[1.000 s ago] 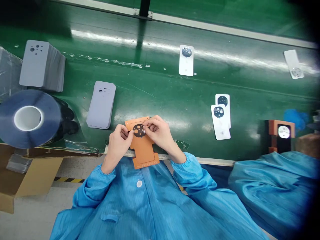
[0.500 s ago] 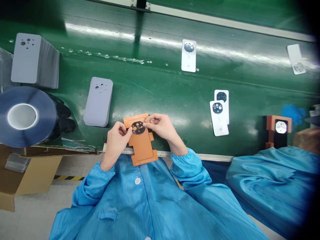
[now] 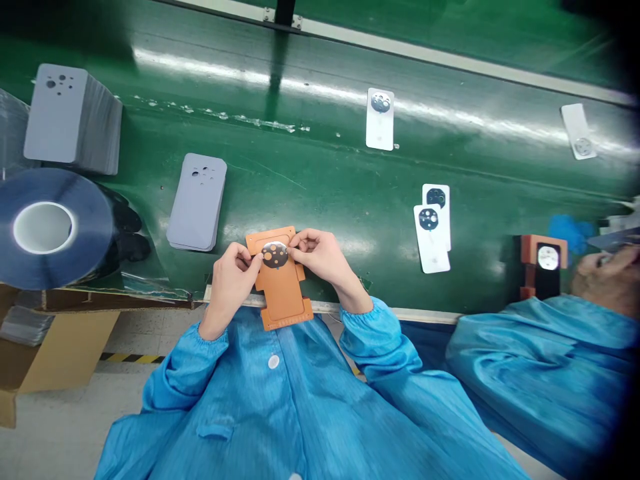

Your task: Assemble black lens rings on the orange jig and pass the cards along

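Observation:
An orange fixture plate rests at the front edge of the bench, tilted slightly. Over its upper part is a dark round film piece with several holes, the shape of a phone camera cover. My left hand pinches the left edge of this film, thumb and forefinger together. At its upper right edge, my right hand pinches it in the same way. Whether the film lies flat on the fixture or is held just above it, I cannot tell. A short stack of grey phone-shaped sheets lies left of the fixture.
A tall stack of grey sheets and a big roll of clear film are at left, above a cardboard box. White cards with dark round pieces lie to the right. A co-worker's hand is beside another fixture.
The film between my hands has tilted slightly and now catches light along its top edge. My hands barely moved. At far right, the co-worker's hand has come further into view.

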`<move>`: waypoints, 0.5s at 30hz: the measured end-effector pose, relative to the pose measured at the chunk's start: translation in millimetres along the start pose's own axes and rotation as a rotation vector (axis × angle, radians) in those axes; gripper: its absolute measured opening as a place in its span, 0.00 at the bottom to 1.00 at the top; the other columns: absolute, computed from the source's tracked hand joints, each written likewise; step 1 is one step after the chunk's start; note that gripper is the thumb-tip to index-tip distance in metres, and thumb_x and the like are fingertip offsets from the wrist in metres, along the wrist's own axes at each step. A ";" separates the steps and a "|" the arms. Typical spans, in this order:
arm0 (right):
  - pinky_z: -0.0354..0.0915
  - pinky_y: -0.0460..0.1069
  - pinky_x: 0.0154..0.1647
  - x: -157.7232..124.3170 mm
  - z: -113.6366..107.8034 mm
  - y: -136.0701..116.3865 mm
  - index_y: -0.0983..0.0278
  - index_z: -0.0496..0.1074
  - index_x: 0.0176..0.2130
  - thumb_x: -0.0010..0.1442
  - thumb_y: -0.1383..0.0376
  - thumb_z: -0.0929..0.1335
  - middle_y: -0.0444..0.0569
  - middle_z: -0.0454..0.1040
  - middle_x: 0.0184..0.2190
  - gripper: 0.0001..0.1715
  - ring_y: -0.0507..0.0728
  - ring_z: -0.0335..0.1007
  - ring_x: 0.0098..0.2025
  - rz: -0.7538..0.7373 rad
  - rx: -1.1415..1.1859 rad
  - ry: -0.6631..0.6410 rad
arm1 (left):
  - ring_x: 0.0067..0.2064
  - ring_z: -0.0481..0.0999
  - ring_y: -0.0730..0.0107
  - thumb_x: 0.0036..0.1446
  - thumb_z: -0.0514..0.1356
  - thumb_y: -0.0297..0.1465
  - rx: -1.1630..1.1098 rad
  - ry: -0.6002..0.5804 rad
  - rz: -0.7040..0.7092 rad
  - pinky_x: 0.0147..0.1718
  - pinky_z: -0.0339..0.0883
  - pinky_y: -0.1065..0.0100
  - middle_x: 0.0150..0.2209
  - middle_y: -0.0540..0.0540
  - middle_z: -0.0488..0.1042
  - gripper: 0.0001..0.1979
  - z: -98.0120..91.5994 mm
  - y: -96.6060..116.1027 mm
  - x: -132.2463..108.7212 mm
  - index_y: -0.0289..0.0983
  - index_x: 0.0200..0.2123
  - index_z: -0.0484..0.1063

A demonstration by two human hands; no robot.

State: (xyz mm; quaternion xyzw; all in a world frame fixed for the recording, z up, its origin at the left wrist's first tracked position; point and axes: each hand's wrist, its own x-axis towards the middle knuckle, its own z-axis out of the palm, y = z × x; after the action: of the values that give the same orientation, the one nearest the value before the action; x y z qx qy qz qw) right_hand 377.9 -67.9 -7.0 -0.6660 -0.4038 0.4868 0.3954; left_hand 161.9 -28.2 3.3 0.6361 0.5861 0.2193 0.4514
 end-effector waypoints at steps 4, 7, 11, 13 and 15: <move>0.64 0.47 0.28 0.9 -3.3 1.1 0.64 0.75 0.32 0.50 0.61 0.75 0.42 0.73 0.24 0.11 0.50 0.68 0.25 0.040 0.073 -0.016 | 0.24 0.71 0.73 0.59 0.66 0.41 -0.034 0.004 -0.006 0.25 0.61 0.71 0.23 0.56 0.67 0.15 -1.2 0.4 1.1 0.41 0.31 0.63; 0.69 0.48 0.31 0.6 -7.2 5.9 0.63 0.74 0.31 0.47 0.64 0.74 0.44 0.76 0.24 0.09 0.54 0.75 0.27 0.088 0.153 -0.002 | 0.24 0.69 0.74 0.60 0.65 0.39 -0.069 0.008 -0.006 0.24 0.60 0.72 0.25 0.55 0.69 0.13 -0.5 -5.6 0.8 0.41 0.32 0.64; 0.70 0.48 0.31 -1.4 -11.4 10.6 0.63 0.74 0.32 0.47 0.66 0.72 0.44 0.76 0.25 0.08 0.53 0.75 0.26 0.084 0.131 0.010 | 0.25 0.71 0.74 0.62 0.64 0.38 -0.118 -0.003 0.018 0.25 0.62 0.72 0.27 0.54 0.72 0.10 -4.0 -12.7 -10.2 0.41 0.34 0.66; 0.69 0.48 0.31 -2.0 -12.3 9.1 0.63 0.75 0.33 0.49 0.65 0.72 0.44 0.76 0.25 0.08 0.52 0.73 0.26 0.060 0.108 0.027 | 0.25 0.71 0.74 0.63 0.64 0.38 -0.085 0.068 0.069 0.26 0.63 0.71 0.27 0.54 0.72 0.09 -13.2 -10.9 -18.8 0.41 0.36 0.68; 0.68 0.48 0.31 -1.8 -12.4 4.5 0.63 0.76 0.34 0.51 0.64 0.73 0.43 0.75 0.24 0.08 0.52 0.71 0.26 0.036 0.097 0.052 | 0.26 0.70 0.74 0.64 0.64 0.39 0.003 0.221 0.166 0.28 0.64 0.71 0.28 0.53 0.71 0.09 -28.6 -5.8 -24.6 0.40 0.41 0.73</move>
State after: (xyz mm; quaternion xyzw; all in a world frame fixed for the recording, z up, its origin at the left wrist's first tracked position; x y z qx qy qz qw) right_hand 390.2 -72.8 -7.9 -0.6657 -0.3575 0.4953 0.4286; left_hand 130.2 -42.8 18.8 0.6549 0.5780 0.3239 0.3635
